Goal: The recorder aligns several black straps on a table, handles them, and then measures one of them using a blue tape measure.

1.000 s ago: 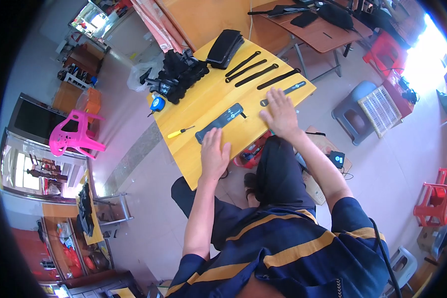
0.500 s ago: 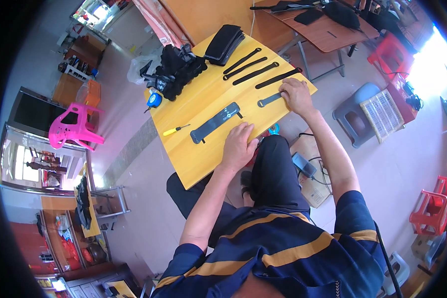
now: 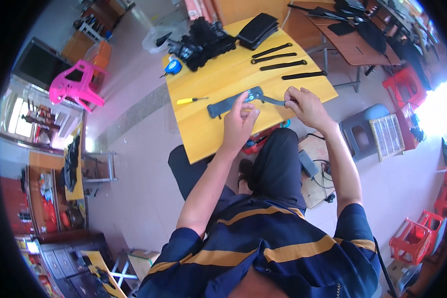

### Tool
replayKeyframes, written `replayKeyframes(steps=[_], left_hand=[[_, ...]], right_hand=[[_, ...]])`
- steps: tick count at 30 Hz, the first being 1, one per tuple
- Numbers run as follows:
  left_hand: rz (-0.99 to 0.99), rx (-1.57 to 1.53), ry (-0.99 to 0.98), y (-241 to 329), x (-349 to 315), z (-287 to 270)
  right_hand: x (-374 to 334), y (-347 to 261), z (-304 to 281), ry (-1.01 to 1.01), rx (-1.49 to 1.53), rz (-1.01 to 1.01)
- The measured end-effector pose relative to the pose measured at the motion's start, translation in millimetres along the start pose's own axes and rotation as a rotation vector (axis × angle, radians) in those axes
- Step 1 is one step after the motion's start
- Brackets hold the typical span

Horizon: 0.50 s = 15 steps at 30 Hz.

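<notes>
A long dark pad (image 3: 228, 106) with rounded ends and small black tabs along its edge lies on the yellow wooden table (image 3: 191, 141). My right hand (image 3: 307, 108) pinches one end of a dark grey strap (image 3: 273, 101), whose looped end reaches left to the pad's right end. Just in front of the pad my left hand (image 3: 239, 122) is raised, fingers partly bent and apart, with nothing seen in it. Its fingertips overlap the pad in the view; whether they touch it I cannot tell. Farther back, several black straps (image 3: 283, 65) lie side by side.
A yellow screwdriver (image 3: 187, 101) lies left of the pad. Behind it are a blue tape measure (image 3: 173, 67), a heap of black straps and buckles (image 3: 199, 44) and a stack of black pads (image 3: 258, 31). A grey stool (image 3: 357, 130) stands beyond the table's right side.
My right hand has lifted the grey strap off the table and brought its looped end left to the pad. My left hand has risen from the table edge to the pad. The view has shifted.
</notes>
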<state>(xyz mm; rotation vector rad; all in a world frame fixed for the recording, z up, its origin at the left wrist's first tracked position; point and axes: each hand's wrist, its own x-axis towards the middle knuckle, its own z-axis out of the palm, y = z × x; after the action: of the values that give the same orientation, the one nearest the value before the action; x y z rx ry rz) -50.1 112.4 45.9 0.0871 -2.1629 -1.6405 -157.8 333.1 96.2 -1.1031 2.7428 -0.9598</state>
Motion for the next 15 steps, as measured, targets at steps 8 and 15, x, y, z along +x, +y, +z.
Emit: replayKeyframes(steps=[8, 15], left_hand=[[-0.013, 0.000, 0.240, 21.7, -20.6, -38.7], [-0.143, 0.050, 0.117, -8.9, -41.3, -81.4]], right_hand=[[9.1, -45.8, 27.1, -0.141, 0.219, -0.156], [18.7, -63.1, 48.1, -0.282, 0.311, -0.108]])
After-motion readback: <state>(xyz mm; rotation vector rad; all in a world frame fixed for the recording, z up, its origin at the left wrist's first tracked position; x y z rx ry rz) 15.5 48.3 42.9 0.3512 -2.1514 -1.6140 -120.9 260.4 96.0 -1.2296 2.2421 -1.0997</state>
